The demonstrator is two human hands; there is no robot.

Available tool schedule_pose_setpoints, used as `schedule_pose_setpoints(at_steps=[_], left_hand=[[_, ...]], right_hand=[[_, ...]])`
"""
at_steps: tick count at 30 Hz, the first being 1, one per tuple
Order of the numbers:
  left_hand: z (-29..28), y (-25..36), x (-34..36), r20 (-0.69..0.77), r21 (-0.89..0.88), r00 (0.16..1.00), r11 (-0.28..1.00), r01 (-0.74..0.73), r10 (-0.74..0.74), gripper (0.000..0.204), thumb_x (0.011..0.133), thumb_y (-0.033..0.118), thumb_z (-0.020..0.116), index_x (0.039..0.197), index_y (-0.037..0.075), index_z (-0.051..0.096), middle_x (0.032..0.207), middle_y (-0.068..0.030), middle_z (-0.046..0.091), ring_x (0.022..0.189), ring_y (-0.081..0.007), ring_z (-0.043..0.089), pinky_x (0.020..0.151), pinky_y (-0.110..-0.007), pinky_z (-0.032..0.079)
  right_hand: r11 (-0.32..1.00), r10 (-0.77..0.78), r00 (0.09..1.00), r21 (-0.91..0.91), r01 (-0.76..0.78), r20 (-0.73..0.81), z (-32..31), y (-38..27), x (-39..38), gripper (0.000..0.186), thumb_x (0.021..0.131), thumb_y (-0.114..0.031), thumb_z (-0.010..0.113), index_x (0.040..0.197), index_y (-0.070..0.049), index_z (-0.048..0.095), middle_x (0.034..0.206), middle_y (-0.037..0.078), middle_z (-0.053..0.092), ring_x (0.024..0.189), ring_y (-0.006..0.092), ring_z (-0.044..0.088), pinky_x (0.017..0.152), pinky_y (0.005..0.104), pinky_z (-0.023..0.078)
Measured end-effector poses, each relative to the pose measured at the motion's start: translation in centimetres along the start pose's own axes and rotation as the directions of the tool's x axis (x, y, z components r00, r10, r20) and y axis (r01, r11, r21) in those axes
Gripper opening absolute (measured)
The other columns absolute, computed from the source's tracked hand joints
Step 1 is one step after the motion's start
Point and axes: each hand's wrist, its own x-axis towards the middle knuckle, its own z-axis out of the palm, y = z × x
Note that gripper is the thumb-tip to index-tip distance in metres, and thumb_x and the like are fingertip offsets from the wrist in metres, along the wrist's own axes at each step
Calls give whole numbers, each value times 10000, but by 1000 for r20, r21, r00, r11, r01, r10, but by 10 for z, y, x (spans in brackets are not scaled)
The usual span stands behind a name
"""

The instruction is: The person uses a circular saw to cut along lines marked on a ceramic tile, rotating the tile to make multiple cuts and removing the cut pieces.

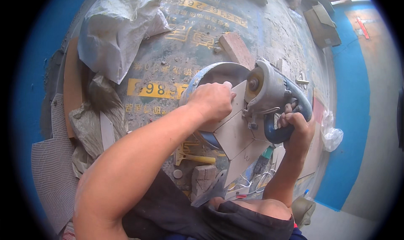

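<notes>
A handheld circular tile cutter (273, 88) with a round blade guard and a blue handle stands over a pale tile (231, 135). My right hand (295, 121) is closed around the blue handle. My left hand (213, 100) is curled at the tile's upper left edge with its thumb on top; some fingertips are hidden. Dark pencil lines cross the tile, which lies over a round basin (223, 66) with a bluish rim. A lower tile part (246, 158) carries a drawn mark. From one frame, I cannot tell whether the blade is turning.
Beyond the basin lies a reddish brick (235, 47). A yellow-handled tool (195, 158), a rough block (203, 178) and a white cable (254, 183) are near my legs. White sacking (120, 30) stands at the far left; ridged-back tiles (52, 172) lean below it.
</notes>
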Motion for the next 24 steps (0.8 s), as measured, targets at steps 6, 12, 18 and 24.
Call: schedule_pose_setpoints(at_steps=[6, 12, 18, 24], left_hand=[[-5, 4, 1, 32, 7, 999, 1000, 18, -18, 305, 1001, 278, 481, 1049, 6, 609, 986, -230, 706, 969, -412, 674, 856, -502, 511], [-2, 1, 2, 0, 11, 1000, 1000, -6, 6, 321, 1025, 308, 471, 1017, 7, 584, 924, -245, 696, 929, -434, 660, 812, -520, 505], [-3, 3, 2, -1, 1, 1000, 1000, -8, 8, 318, 1024, 305, 473, 1018, 9, 588, 935, -245, 695, 939, -430, 661, 820, -517, 506], [-4, 2, 2, 9, -7, 1000, 1000, 15, -15, 319, 1026, 308, 469, 1033, 14, 591, 955, -239, 695, 958, -429, 654, 835, -518, 498]], right_hand=[[999, 36, 999, -3, -36, -18, -1, -1, 0, 300, 695, -24, 545, 986, 31, 502, 804, 75, 528, 585, 127, 477, 553, 280, 443], [999, 40, 999, -18, -40, -17, -1, -2, -1, 301, 692, -21, 545, 985, 28, 498, 802, 74, 526, 587, 128, 476, 556, 280, 441], [999, 38, 999, -19, -38, -12, -2, -4, -3, 292, 692, -14, 538, 978, 25, 493, 785, 71, 515, 584, 129, 476, 555, 278, 443], [999, 39, 999, -6, -39, 5, -3, -1, -6, 299, 696, -14, 540, 987, 31, 490, 775, 67, 509, 579, 127, 471, 551, 281, 446]])
